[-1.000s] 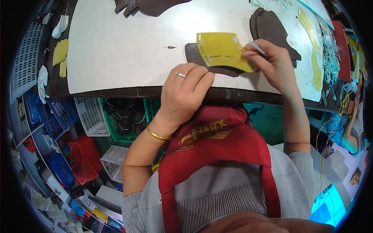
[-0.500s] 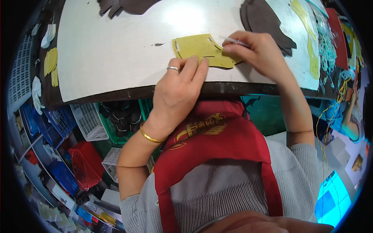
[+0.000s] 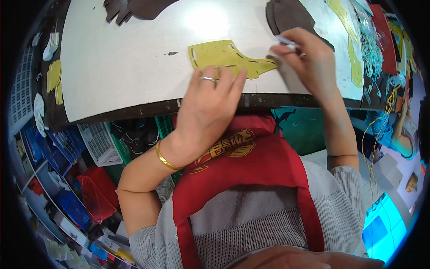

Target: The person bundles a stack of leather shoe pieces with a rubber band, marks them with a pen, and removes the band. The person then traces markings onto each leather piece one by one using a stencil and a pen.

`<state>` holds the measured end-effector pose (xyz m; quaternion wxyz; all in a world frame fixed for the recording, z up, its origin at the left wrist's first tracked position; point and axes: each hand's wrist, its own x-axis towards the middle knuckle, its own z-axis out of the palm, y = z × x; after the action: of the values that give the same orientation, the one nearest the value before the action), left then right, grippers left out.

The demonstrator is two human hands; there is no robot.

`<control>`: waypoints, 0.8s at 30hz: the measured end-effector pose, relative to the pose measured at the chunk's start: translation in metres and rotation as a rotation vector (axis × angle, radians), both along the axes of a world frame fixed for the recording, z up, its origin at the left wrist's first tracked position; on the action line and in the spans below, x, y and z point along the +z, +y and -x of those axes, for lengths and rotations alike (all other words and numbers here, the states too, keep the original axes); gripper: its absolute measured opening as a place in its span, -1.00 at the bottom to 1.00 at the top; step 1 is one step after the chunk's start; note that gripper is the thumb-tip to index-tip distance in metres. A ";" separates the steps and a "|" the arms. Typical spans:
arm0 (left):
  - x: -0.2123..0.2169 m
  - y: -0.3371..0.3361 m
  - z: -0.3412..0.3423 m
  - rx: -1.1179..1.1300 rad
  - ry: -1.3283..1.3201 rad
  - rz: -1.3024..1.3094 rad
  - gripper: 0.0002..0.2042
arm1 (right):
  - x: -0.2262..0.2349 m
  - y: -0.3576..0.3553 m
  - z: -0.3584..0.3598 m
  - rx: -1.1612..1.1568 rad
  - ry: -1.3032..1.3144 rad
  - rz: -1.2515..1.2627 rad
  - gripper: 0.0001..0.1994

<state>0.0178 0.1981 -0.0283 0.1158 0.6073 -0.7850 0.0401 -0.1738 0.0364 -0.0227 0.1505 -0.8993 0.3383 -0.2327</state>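
Observation:
A yellow template with a narrow tail and dark slots lies on the white tabletop. My left hand, wearing a ring, presses its near edge down with outstretched fingertips. What lies under those fingers is hidden. Just past the tail, my right hand is closed around a slim pale pen, raised off the template and slightly blurred. The pen's tip cannot be made out. A dark edge shows at the end of the tail.
Dark brown cut pieces lie at the far left and far right. Yellow strips and a tangle of pale cords line the right side. Below the table's front edge stand a white crate and a red basket.
My right hand has lifted the pen off the template's inner curve and moved right, past the tail. My left hand has shifted slightly along the near edge. The view has shifted a little.

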 end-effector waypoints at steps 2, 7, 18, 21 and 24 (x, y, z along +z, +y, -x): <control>-0.004 0.001 0.012 0.012 0.018 0.014 -0.56 | 0.012 -0.008 -0.009 0.095 -0.058 0.052 -0.85; -0.017 0.003 0.028 0.077 -0.016 0.117 -0.63 | 0.026 0.003 -0.058 0.407 0.025 -0.251 -0.72; -0.013 0.008 0.033 0.097 0.089 -0.020 -0.50 | -0.004 -0.004 -0.126 0.562 -0.054 0.150 -0.79; -0.021 0.007 0.032 0.098 0.074 0.064 -0.53 | 0.019 0.006 -0.106 0.489 0.114 -0.139 -0.86; -0.019 0.009 0.031 0.071 0.062 0.091 -0.57 | 0.011 0.014 -0.090 0.563 0.127 -0.163 -0.81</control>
<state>-0.0131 0.2067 -0.0468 0.1663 0.6299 -0.7562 0.0610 -0.0839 0.0504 -0.0121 0.2591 -0.9555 0.1022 -0.0970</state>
